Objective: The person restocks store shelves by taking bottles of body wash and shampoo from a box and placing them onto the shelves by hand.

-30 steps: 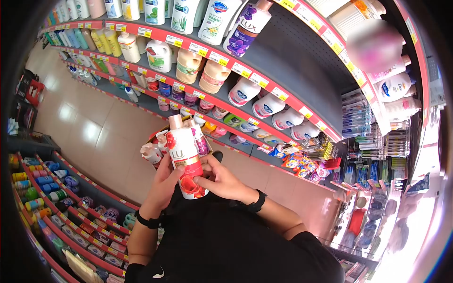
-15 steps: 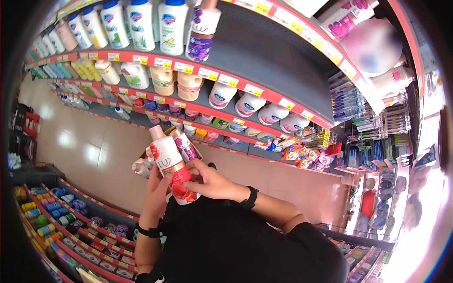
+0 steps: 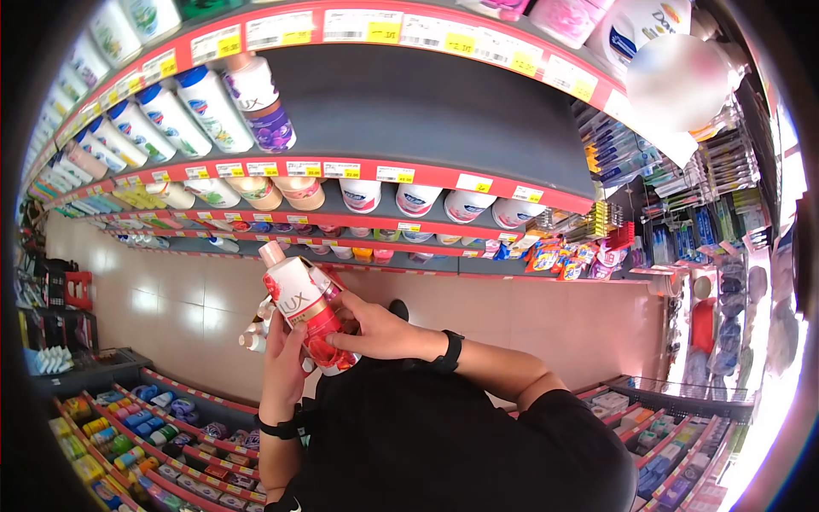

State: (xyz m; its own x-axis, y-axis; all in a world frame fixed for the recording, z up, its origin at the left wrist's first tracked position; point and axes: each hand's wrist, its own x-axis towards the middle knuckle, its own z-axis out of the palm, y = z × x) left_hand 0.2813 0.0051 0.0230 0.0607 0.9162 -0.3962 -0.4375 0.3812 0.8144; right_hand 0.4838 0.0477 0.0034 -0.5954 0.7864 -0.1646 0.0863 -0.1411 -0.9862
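Observation:
A white and red LUX bottle [image 3: 300, 299] with a pink cap is held tilted in front of my chest. My left hand [image 3: 283, 358] grips its lower left side, with the thumb on the label. From the right, my right hand [image 3: 375, 328] closes on the lower part, its thumb across the red label. Behind the bottle, more bottles [image 3: 256, 334] show in a box, partly hidden by the held bottle and my hands. A purple LUX bottle [image 3: 261, 107] stands on the shelf ahead.
Shelves with red price rails [image 3: 358, 171] curve across the front, bearing white bottles [image 3: 209, 107] at the left. Toothbrush packs [image 3: 708, 226] hang at the right. Lower shelves of goods [image 3: 162, 427] are at bottom left. Tiled floor [image 3: 512, 316] lies between.
The view has turned, so the shelf and its purple bottle now appear farther left and the shelf nearer. Both hands still hold the LUX bottle, which has tilted a little to the left.

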